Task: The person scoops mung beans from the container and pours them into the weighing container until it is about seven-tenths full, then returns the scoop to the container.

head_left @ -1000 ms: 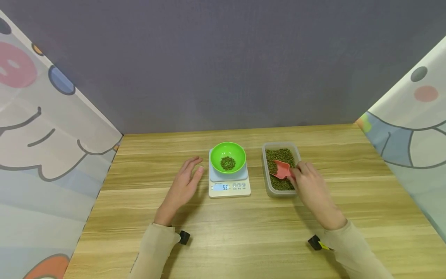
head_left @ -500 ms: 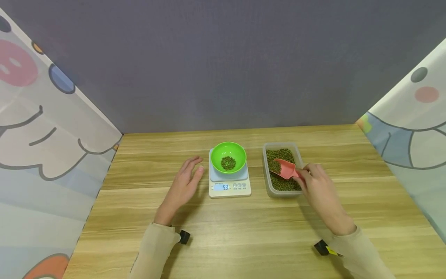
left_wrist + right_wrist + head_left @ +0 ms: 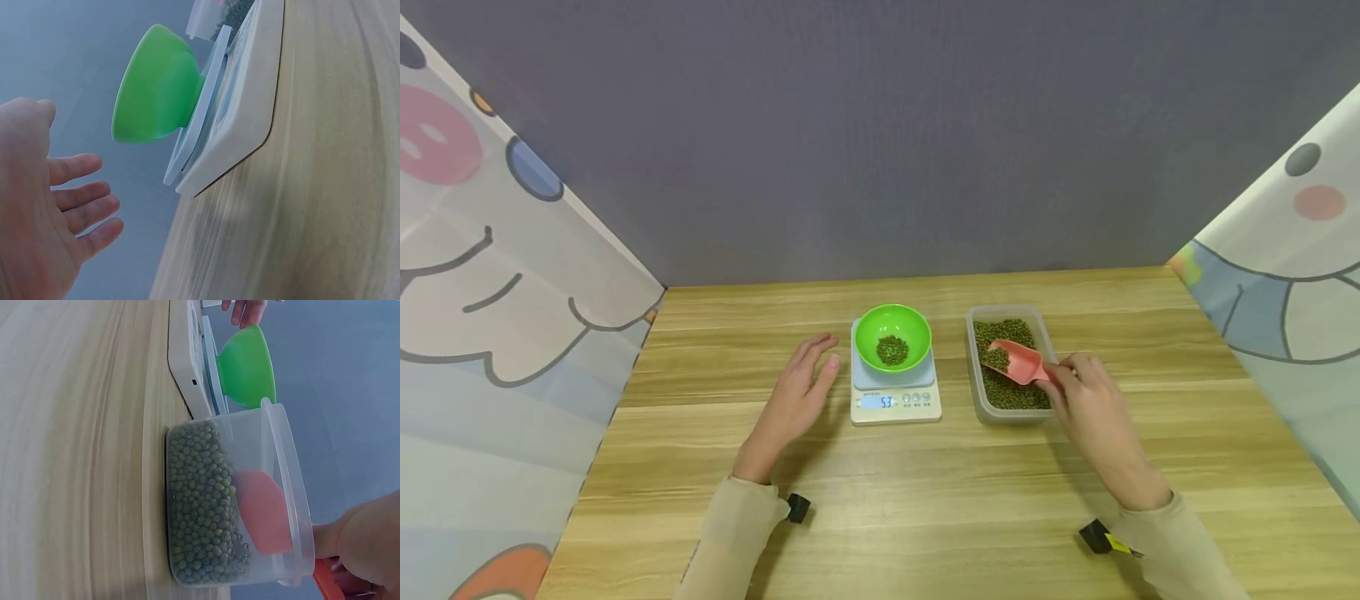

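My right hand grips the handle of a pink scoop, whose bowl carries some mung beans at its front. The scoop sits inside a clear plastic container partly filled with mung beans; its bowl shows through the wall in the right wrist view. A green bowl with a small heap of beans stands on a white kitchen scale that reads 53. Left of the scale, my left hand holds nothing, its fingers extended and apart from the bowl.
The wooden table meets a grey back wall. Cartoon-printed panels flank it on both sides. Scale and container stand side by side with a narrow gap between them.
My right hand has drawn back slightly to the right with the scoop, and beans now lie in the scoop's front. The left hand stays in place; the scale reading is still 53.
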`<state>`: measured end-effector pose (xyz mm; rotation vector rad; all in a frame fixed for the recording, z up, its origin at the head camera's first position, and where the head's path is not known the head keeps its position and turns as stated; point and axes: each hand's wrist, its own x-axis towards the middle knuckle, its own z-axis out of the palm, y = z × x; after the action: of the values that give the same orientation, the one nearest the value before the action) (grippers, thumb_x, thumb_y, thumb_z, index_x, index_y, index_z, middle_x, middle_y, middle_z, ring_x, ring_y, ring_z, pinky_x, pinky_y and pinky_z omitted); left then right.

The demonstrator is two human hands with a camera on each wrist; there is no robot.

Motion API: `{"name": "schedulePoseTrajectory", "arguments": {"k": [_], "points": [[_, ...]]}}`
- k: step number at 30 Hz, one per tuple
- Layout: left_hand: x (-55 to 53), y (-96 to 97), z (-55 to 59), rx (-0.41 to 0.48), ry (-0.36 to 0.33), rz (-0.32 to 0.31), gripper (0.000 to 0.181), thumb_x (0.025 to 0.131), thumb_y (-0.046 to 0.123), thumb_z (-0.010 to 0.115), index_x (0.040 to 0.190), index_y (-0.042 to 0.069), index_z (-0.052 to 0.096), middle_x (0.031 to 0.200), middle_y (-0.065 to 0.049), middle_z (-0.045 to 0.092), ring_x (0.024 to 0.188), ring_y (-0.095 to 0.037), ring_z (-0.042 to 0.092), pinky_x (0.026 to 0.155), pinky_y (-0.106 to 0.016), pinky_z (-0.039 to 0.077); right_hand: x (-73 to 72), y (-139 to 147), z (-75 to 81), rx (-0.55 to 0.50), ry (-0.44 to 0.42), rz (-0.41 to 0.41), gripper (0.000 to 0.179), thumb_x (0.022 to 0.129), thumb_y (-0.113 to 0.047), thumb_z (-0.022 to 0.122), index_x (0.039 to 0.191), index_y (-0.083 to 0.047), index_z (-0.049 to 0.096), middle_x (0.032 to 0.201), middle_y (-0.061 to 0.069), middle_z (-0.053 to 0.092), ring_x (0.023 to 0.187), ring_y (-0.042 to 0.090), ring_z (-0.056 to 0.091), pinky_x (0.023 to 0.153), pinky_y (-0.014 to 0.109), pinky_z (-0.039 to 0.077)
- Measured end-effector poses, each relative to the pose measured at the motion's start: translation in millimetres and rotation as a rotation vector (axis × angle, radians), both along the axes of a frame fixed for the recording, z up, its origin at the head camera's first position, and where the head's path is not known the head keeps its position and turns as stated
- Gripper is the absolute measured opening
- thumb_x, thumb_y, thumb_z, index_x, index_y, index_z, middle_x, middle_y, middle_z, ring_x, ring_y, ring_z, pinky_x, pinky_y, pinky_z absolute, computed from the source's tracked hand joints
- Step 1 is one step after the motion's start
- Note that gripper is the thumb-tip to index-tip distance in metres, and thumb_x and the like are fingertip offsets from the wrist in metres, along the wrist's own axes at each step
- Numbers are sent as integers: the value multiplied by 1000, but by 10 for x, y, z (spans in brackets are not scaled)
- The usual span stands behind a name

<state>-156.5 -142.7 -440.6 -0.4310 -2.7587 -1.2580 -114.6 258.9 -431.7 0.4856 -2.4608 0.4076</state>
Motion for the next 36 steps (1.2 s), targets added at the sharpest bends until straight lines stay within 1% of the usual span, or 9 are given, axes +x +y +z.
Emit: {"name": "schedulePoseTrajectory", "arguments": {"k": [8, 15, 24, 31, 36], "points": [[1, 8, -1, 3, 17, -5, 56, 112, 41, 39, 149, 1, 50, 157, -18, 45, 146, -39, 41, 119, -60, 34, 7, 20, -22, 4, -7, -6, 26, 81, 0, 84, 99, 14, 72, 87, 17, 59, 78, 33, 54, 60, 44, 48], [-9, 31, 25, 2, 4, -5, 57, 112, 43, 38, 150, 3, 49, 159, -16, 43, 147, -37, 40, 120, -59, 33, 8, 21, -14, -9, -5, -14, 27, 81, 2, 84, 101, 15, 72, 88, 18, 61, 78, 32, 54, 60, 43, 47], [-32, 61, 55, 0, 24, -3, 59, 112, 44, 37, 152, 2, 46, 159, -19, 42, 148, -39, 39, 120, -61, 32, 6, 16, 79, -21, 4, -17, 26, 81, 3, 83, 101, 15, 72, 88, 19, 60, 77, 33, 53, 62, 42, 45], [-52, 91, 86, 5, 14, -2, 57, 112, 41, 38, 154, 4, 44, 162, -15, 40, 150, -36, 36, 122, -59, 30, -20, 1, 183, -23, 10, -9, 26, 83, 2, 81, 101, 16, 71, 89, 20, 59, 79, 36, 53, 64, 44, 45], [-78, 112, 90, 10, 27, -2, 59, 112, 45, 37, 154, 5, 43, 162, -14, 39, 150, -34, 36, 122, -58, 30, -43, -56, 281, -27, 7, 10, 26, 85, 1, 80, 104, 16, 70, 90, 19, 59, 82, 36, 52, 68, 44, 44]]}}
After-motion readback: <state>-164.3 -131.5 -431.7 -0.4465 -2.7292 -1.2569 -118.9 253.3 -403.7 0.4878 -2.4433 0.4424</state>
